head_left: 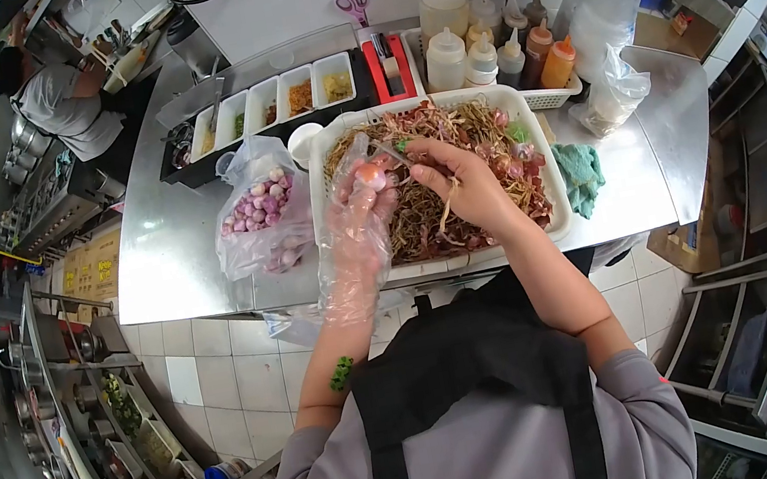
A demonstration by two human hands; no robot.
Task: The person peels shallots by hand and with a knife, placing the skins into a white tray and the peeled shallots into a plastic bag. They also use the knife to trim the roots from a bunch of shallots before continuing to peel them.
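My left hand (pixel 363 207), in a clear plastic glove, is closed around a shallot (pixel 371 177) with shiny pinkish-orange skin. My right hand (pixel 458 184) grips a small knife (pixel 389 151), its blade close to the shallot; the handle is mostly hidden by my fingers. Both hands are over a white basket (pixel 555 201) heaped with dry shallot stalks, roots and reddish skins (pixel 441 220). Left of the basket, a clear plastic bag (pixel 239 255) holds many purple-white shallots (pixel 261 202).
Behind stand a black rack of white trays (pixel 268 107), a red holder (pixel 389 71) and several squeeze bottles (pixel 446 56). A green cloth (pixel 580 176) and a tied plastic bag (pixel 613 94) lie to the right. Another person (pixel 67 105) works at the far left.
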